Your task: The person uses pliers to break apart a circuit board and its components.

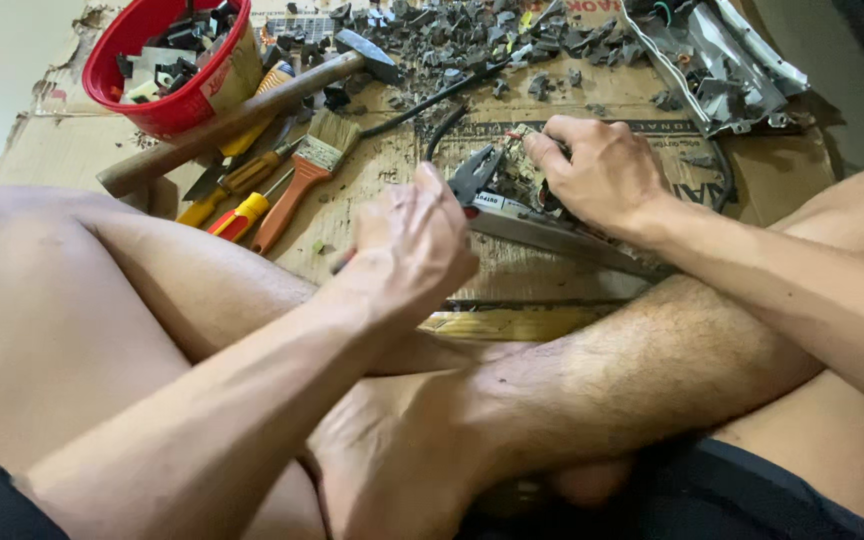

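Note:
My left hand [414, 245] is closed around the handles of pliers [476, 175], whose dark jaws point up and right toward a small circuit board [520, 172]. On that board rests my right hand [600, 170], fingers pinching its top edge. The board lies on a grey metal casing [552, 235] on the cardboard sheet [372, 170]. I sit cross-legged, and my legs fill the lower part of the view.
A red bowl [167, 110] of dark scraps stands at the top left. Beside it lie a wooden-handled hammer [242, 110], a paintbrush [307, 170] and yellow screwdrivers [237, 195]. Broken dark fragments [482, 40] litter the far edge. A torn metal housing [722, 60] sits at the top right.

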